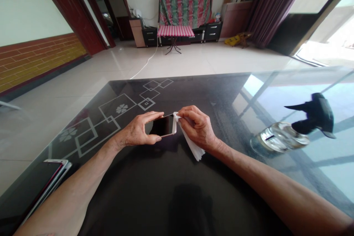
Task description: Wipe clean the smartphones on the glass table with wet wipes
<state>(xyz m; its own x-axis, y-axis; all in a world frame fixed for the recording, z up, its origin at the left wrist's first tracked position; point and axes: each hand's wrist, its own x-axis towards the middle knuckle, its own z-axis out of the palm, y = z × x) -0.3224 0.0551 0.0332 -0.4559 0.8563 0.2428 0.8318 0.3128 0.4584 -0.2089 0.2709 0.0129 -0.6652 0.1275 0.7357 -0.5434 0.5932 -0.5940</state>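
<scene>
My right fingers (190, 113) pinch a white tissue (194, 147) against one end of a smartphone (163, 126); my left fingers (151, 117) clasp its edges, over the black desk (124, 191). Rightward stands a transparent spray bottle (280, 138), its fill level unclear to me.

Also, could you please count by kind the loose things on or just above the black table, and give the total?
Phone, held: 1
White tissue, held: 1
Spray bottle: 1
Stack of flat objects, at the left: 1 (I cannot tell how many pieces are in it)
Total: 4, with the stack counted as one
</scene>
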